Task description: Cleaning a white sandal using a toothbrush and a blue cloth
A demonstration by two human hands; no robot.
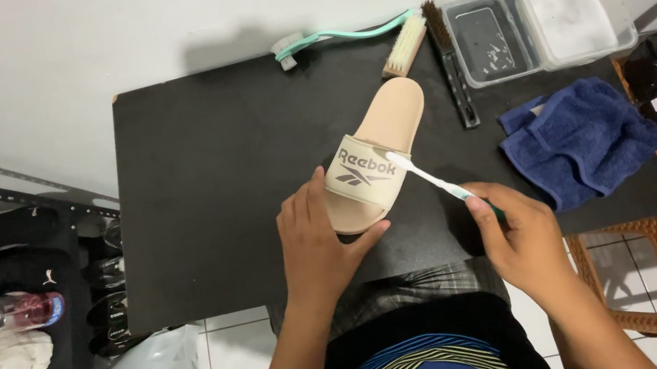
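On the black table (200, 171), the left hand (317, 245) is gripping the near end of the tan slipper (378, 158), which is pointing away, while the right hand (522, 236) is closing around a toothbrush (426, 178) touching its strap.

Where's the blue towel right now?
In the head view the blue towel lies crumpled on the right part of the black table, just below the clear plastic containers and right of the beige slide sandal.
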